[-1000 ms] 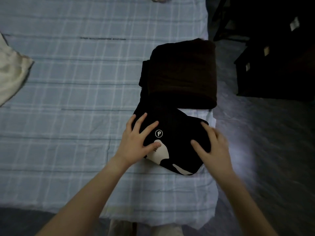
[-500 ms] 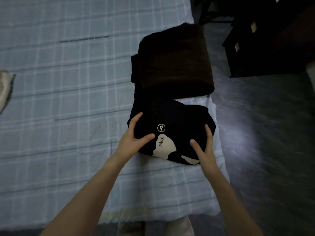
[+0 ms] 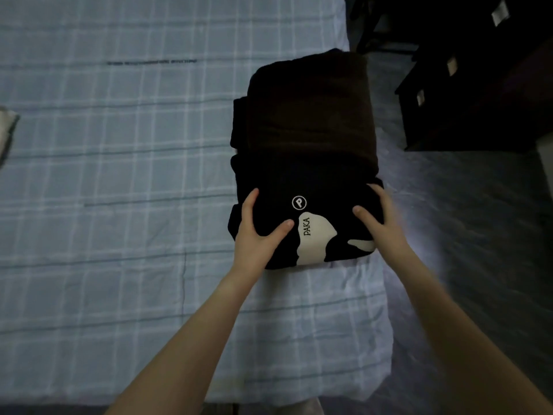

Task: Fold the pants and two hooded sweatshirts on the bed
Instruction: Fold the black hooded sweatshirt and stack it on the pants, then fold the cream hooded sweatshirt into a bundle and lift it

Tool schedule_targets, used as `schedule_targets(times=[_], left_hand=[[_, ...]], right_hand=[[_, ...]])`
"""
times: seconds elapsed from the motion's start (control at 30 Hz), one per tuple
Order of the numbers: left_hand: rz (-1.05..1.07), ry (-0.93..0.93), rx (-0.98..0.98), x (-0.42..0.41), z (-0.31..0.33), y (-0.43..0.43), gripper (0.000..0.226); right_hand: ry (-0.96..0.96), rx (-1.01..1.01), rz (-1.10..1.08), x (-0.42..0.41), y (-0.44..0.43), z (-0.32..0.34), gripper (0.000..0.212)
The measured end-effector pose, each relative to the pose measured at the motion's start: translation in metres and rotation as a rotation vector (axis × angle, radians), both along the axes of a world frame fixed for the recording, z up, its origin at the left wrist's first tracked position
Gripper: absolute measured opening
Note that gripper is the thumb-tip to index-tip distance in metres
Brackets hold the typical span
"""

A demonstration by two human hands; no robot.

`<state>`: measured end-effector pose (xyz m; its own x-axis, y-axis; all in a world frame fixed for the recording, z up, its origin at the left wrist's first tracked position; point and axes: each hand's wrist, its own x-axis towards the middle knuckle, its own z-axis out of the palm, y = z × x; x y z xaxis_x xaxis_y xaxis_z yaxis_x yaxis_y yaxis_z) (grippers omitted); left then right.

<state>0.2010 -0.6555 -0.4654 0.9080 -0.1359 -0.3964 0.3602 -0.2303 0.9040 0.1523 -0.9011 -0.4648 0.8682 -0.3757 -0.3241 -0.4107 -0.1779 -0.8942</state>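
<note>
Near the right edge of the bed (image 3: 119,175), a folded brown garment (image 3: 311,109) lies just beyond the folded black sweatshirt (image 3: 299,181), touching it. The left hand (image 3: 257,238) grips the black sweatshirt's left side and the right hand (image 3: 383,226) its right side, thumbs on top.

dim room, grey mottled floor (image 3: 478,235) with a pale glow, dark cabinet (image 3: 478,100) upper right
</note>
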Motion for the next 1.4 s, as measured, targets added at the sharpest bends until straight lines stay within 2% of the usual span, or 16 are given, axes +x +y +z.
schedule_targets(times=[0.23,0.3,0.37,0.43,0.47,0.5,0.57,0.67,0.8,1.0,1.2,1.27,1.4], left_hand=[[-0.120,0.038,0.035,0.013,-0.002,0.006,0.090],[-0.098,0.088,0.151,0.010,0.005,0.004,0.090],[-0.087,0.020,0.509,0.006,0.013,-0.001,0.089],[-0.148,-0.326,0.842,0.002,0.019,-0.007,0.085],[-0.222,-0.531,0.899,0.002,0.019,-0.011,0.078],[-0.309,-0.691,0.899,0.004,0.017,-0.015,0.069],[-0.424,-0.802,0.875,0.007,0.005,-0.023,0.056],[-0.445,-0.766,0.899,0.010,-0.022,-0.025,0.056],[-0.437,-0.805,0.921,0.022,-0.056,-0.028,0.056],[-0.459,-0.764,0.963,0.023,-0.064,-0.031,0.057],[-0.635,-0.510,0.904,0.026,-0.002,-0.028,0.057],[-0.641,-0.473,0.819,0.025,0.031,-0.013,0.054],[-0.473,-0.521,0.779,-0.002,0.120,0.020,0.053]], right_hand=[[0.101,0.026,0.069,0.001,-0.013,-0.007,0.053],[0.139,0.012,0.079,-0.002,-0.014,-0.002,0.062],[0.230,-0.254,0.018,-0.005,-0.012,0.005,0.072],[0.131,-0.628,0.021,-0.004,-0.004,0.017,0.073],[-0.011,-0.769,0.098,-0.001,0.000,0.021,0.069],[-0.149,-0.855,0.208,0.003,0.005,0.021,0.062],[-0.224,-0.915,0.370,0.011,0.015,0.013,0.054],[-0.162,-0.915,0.394,0.021,0.021,-0.008,0.054],[-0.205,-0.908,0.372,0.031,0.016,-0.042,0.052],[-0.198,-0.918,0.370,0.034,0.015,-0.055,0.053],[0.070,-0.891,0.599,0.042,0.013,0.003,0.056],[0.047,-0.875,0.649,0.035,0.011,0.036,0.057],[-0.087,-0.867,0.647,0.001,0.026,0.115,0.055]])
